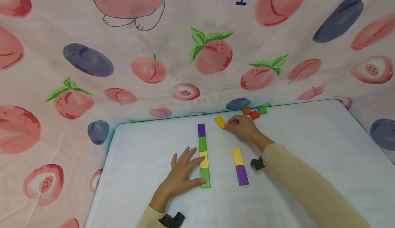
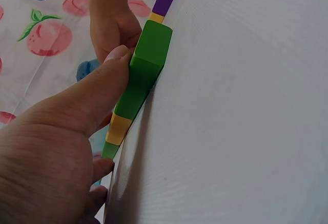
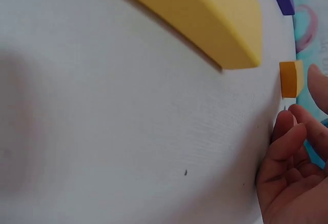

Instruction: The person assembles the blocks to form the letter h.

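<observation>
A row of blocks, purple (image 1: pixel 201 130), green (image 1: pixel 202 144), yellow (image 1: pixel 204 159) and a near green block (image 1: pixel 205 178), lies end to end. My left hand (image 1: pixel 180 176) is spread beside it. Its thumb touches the near green block (image 2: pixel 146 55) and its index finger reaches the yellow one. My right hand (image 1: pixel 242 127) is at the near end of a loose yellow block (image 1: pixel 220 122) at the back. In the right wrist view, thumb and index finger are parted, with a gap between them and that block (image 3: pixel 289 79); no grip shows.
Right of the row, another yellow block (image 1: pixel 237 156) lies end to end with a purple block (image 1: pixel 242 175). Orange (image 1: pixel 246 111), red (image 1: pixel 254 115) and green (image 1: pixel 262 110) blocks lie at the back edge of the white table (image 1: pixel 148 152). A fruit-print cloth (image 1: pixel 172 43) hangs behind.
</observation>
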Tool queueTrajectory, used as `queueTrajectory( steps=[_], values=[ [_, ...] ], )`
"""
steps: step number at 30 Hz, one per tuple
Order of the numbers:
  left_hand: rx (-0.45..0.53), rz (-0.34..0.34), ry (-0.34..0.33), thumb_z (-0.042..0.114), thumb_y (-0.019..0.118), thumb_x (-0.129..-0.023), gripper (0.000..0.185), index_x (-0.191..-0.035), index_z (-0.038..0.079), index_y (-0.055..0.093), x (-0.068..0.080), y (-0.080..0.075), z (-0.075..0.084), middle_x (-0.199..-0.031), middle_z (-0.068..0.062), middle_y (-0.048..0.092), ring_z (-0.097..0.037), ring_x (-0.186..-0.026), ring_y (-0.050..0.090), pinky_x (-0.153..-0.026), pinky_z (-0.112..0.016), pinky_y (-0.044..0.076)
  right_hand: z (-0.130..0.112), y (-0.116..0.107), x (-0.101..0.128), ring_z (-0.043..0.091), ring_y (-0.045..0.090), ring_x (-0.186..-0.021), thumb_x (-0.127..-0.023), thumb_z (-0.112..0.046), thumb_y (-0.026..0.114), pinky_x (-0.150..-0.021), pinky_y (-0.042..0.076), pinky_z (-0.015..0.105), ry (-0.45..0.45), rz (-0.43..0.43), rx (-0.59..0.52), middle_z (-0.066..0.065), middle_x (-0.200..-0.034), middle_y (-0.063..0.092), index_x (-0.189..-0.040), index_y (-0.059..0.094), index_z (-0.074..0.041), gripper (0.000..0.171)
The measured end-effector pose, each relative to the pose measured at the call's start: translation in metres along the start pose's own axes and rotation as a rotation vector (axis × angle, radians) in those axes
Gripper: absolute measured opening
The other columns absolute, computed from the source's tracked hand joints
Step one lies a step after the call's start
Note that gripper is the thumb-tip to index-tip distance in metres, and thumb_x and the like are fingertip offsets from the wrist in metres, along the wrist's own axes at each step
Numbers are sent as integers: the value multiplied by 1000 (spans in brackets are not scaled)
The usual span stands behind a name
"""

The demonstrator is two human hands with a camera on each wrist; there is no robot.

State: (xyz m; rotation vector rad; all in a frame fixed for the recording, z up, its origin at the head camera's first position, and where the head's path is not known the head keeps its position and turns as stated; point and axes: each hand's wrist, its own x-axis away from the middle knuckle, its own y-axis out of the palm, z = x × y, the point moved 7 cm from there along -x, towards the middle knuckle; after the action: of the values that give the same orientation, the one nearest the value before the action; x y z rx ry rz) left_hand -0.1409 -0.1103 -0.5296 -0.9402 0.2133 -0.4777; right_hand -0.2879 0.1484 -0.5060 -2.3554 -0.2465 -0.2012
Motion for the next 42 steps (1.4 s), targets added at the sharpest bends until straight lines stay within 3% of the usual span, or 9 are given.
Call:
queueTrajectory(
  steps=[18, 32, 42],
  values=[
    [7, 2, -4, 62, 72, -86, 74, -151, 35, 49, 0, 0, 0, -170, -2, 25, -28, -161, 7, -120, -69, -6, -2, 4, -7, 25, 59, -88, -89, -43, 78, -76, 49, 34, 23, 46, 74, 7, -94, 69, -106, 72, -12, 35],
    [6, -3, -5, 61, 72, -86, 74, -151, 34, 50, -1, 0, 2, -170, -2, 25, -29, -161, 8, -120, -69, -6, 4, 3, -5, 26, 60, -102, -91, -37, 77, -91, 52, 40, 2, 30, 42, 7, -108, 73, -114, 77, -15, 32],
    [7, -7, -10, 62, 72, -86, 74, -151, 34, 50, -1, -1, 2, -170, -2, 24, -28, -161, 7, -120, -69, -6, -3, 5, 0, 25, 67, -105, -90, -25, 80, -98, 54, 45, -112, 68, -32, 6, -106, 78, -108, 76, -14, 22]
  ],
)
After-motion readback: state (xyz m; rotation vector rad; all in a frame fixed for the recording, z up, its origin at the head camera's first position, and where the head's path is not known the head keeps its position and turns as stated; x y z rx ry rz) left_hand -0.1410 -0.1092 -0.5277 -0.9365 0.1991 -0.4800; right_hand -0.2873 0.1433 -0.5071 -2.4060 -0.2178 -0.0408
